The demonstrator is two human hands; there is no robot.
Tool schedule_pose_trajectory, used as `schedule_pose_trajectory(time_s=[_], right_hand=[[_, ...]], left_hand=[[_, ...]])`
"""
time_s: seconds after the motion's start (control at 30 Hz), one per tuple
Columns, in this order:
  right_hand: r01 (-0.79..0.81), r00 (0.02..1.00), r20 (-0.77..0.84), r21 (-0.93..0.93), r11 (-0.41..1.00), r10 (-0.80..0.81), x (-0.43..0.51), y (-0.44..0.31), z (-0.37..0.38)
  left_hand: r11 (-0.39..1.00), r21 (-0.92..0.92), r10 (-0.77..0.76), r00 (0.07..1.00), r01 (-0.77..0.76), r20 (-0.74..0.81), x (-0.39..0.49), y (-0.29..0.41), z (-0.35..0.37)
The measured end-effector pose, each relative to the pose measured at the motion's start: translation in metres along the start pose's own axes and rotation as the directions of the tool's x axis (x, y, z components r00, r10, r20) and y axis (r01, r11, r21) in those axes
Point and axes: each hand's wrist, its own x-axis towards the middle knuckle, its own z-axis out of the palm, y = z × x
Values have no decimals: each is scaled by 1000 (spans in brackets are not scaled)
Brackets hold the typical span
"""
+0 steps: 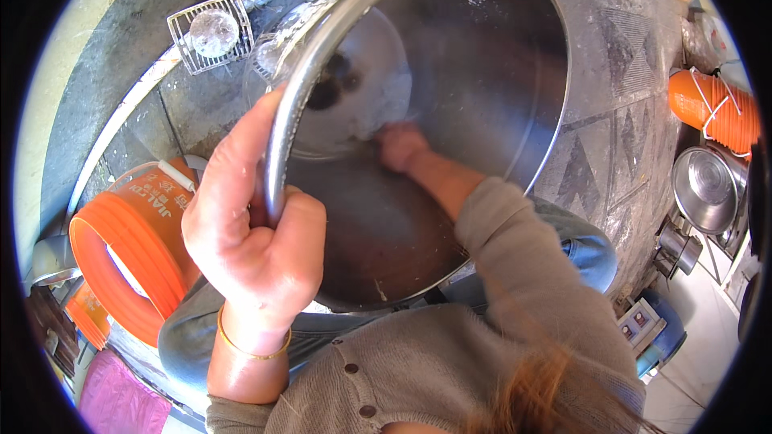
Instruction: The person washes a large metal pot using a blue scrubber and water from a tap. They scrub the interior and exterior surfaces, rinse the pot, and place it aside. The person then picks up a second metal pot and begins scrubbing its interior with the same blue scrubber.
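A large, deep metal pot (482, 96) is tilted in front of me, its mouth facing me. My left hand (259, 229) grips the pot's thick rolled rim at the left, thumb on the near side. Deep inside, my right hand (403, 146) is blurred and reaches to where the lower wall meets the round bottom (383, 90). Whether its fingers hold something is hidden by blur. Dark patches (332, 81) show on the bottom; I cannot tell if they are stains or reflections. My jeans-clad legs are on both sides of the pot.
An orange plastic bucket (132, 235) lies tilted by my left leg. Behind it are a floor grate (181, 51) with a round whitish piece (214, 33) and a pale hose (129, 105). Stacked orange buckets (718, 111) and a steel bowl (705, 190) are at right.
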Motion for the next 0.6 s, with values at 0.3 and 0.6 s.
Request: schedule_pose_trajectory(time_s=[0.3,0.6], right_hand=[[264,961,-255,711,652,-111,30,-65,57],[-174,777,-586,-549,817,-228,-69,84,-35]], left_hand=[[998,-52,-30,992,37,126,-1,1,-5],[999,25,24,998,-26,62,9,2,-2]])
